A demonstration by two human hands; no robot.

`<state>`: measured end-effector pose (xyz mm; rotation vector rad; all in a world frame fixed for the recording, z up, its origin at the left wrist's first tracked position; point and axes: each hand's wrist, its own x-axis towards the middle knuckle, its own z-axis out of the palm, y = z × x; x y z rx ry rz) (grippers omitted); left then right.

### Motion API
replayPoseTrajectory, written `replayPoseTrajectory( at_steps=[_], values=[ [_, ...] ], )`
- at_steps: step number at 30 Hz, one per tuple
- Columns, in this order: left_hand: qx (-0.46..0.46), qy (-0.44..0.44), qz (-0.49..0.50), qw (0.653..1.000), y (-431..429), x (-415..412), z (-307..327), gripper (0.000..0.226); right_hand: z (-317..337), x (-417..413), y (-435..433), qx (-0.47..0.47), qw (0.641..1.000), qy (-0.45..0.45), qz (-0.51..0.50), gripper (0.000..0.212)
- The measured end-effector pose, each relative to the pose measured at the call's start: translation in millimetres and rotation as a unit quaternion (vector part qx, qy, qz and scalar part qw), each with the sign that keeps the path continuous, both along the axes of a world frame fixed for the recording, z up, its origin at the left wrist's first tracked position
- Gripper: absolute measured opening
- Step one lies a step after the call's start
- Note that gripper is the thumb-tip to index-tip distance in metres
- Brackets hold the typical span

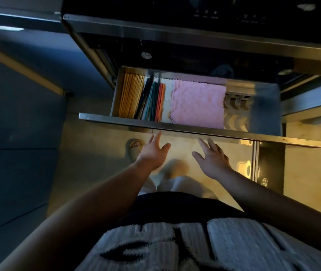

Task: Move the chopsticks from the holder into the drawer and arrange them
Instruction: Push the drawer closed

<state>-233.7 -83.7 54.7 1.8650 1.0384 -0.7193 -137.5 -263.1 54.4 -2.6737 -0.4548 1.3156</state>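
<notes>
Lying side by side in the left end of the open drawer, the chopsticks fill the middle-left of the frame: yellow ones far left, then dark, teal and orange ones. A pink cloth lies just right of them. Below the drawer's metal front edge, the left hand and right hand reach forward, each grip wide and empty, fingers spread.

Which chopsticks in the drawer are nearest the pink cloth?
The orange-red chopsticks, rightmost of the row; the teal, dark and yellow ones lie further left of the pink cloth.
</notes>
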Motion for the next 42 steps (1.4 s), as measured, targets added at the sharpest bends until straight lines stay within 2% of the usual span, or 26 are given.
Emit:
replayPoseTrajectory(
  at_steps=[2,3,4,6,9,13,17,20,25,31,35,39,42],
  values=[
    [-0.079,0.016,0.114,0.990,-3.5,8.6,2.9,0.060,-0.6,1.2,0.5,0.069,0.986,0.058,-0.143,0.060],
    [-0.121,0.014,0.176,0.977,-4.1,11.3,2.4,0.057,-0.2,2.8,3.3,0.105,0.963,0.088,-0.233,0.058],
    [-0.168,0.004,0.267,0.949,-4.0,14.0,3.6,0.056,0.7,5.3,7.2,0.131,0.932,0.116,-0.317,0.057],
    [-0.265,-0.013,0.437,0.859,-2.0,19.6,6.1,0.060,2.2,11.9,14.5,0.166,0.860,0.168,-0.451,0.059],
    [-0.312,-0.040,0.488,0.814,1.1,27.0,3.5,0.064,1.2,23.1,18.0,0.219,0.761,0.233,-0.565,0.072],
    [-0.338,-0.063,0.529,0.776,3.3,37.7,1.8,0.064,0.7,37.1,20.0,0.298,0.645,0.339,-0.616,0.090],
    [-0.376,-0.089,0.544,0.745,4.5,47.3,1.0,0.069,3.0,53.9,20.2,0.353,0.565,0.381,-0.641,0.107],
    [-0.394,-0.095,0.545,0.734,6.8,52.0,3.0,0.072,4.5,62.8,21.0,0.372,0.546,0.390,-0.642,0.107],
    [-0.411,-0.108,0.551,0.718,14.7,68.8,5.2,0.068,3.2,78.7,32.8,0.397,0.543,0.385,-0.632,0.103],
    [-0.434,-0.126,0.528,0.719,35.5,99.4,1.3,0.063,-2.2,106.6,58.5,0.424,0.522,0.374,-0.638,0.104],
    [-0.449,-0.133,0.524,0.712,52.2,125.1,-2.7,0.074,-4.1,127.0,79.3,0.441,0.499,0.356,-0.656,0.100],
    [-0.464,-0.146,0.513,0.707,65.0,151.2,-2.9,0.085,-1.0,146.2,101.0,0.450,0.493,0.327,-0.669,0.095],
    [-0.459,-0.146,0.498,0.721,74.6,169.5,-0.3,0.090,-1.1,161.2,112.9,0.460,0.482,0.307,-0.680,0.094]
  ],
)
